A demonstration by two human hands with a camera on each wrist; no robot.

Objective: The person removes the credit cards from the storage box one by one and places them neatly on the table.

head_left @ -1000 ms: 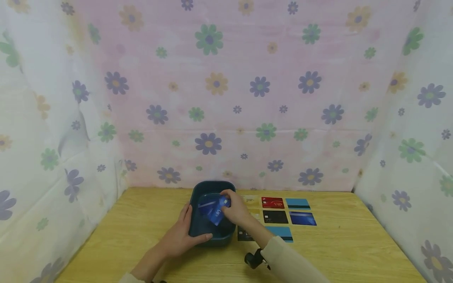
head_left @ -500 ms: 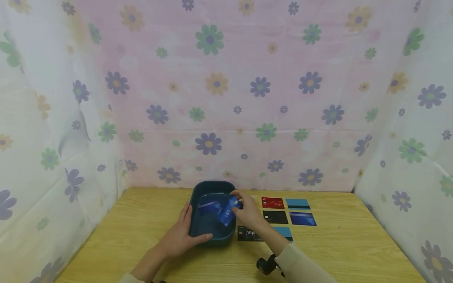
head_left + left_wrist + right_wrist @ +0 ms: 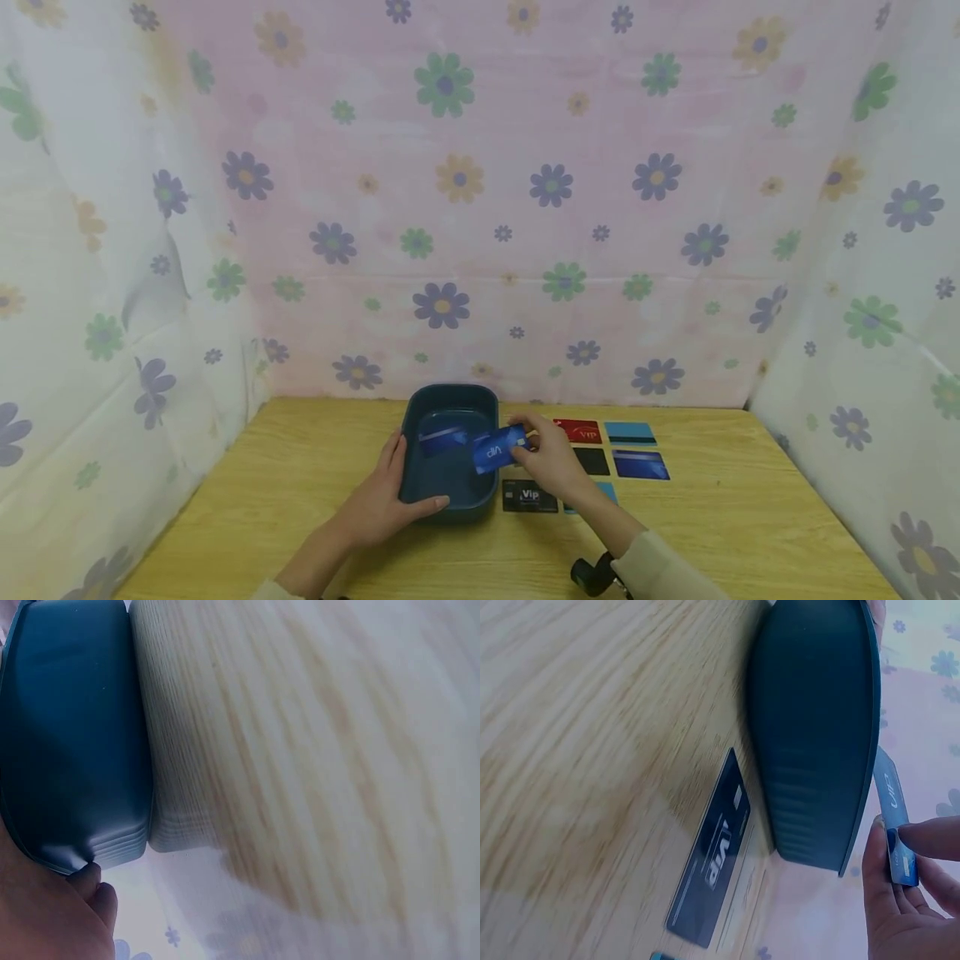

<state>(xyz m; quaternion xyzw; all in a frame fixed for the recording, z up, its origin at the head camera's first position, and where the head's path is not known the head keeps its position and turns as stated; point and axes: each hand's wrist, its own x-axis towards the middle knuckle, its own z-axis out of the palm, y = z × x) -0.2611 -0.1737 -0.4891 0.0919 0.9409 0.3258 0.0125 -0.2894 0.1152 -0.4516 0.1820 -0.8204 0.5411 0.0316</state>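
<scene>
A dark teal plastic bin stands on the table, with one blue card lying inside. My left hand holds the bin at its near left corner, thumb along the front rim and fingers against the left wall. Between thumb and fingers my right hand pinches a blue VIP card, tilted above the bin's right rim. In the right wrist view this VIP card is held by one end. The left wrist view has the bin's outer wall with fingertips at its edge.
Right of the bin lie a black Vip card, a red VIP card, light blue cards, a dark card and a blue card. My right hand and forearm partly cover some. Floral cloth surrounds the wooden table.
My right hand has moved right with the blue VIP card, from over the bin's middle to its right rim, turning the card flatter. The left hand and bin stay put.
</scene>
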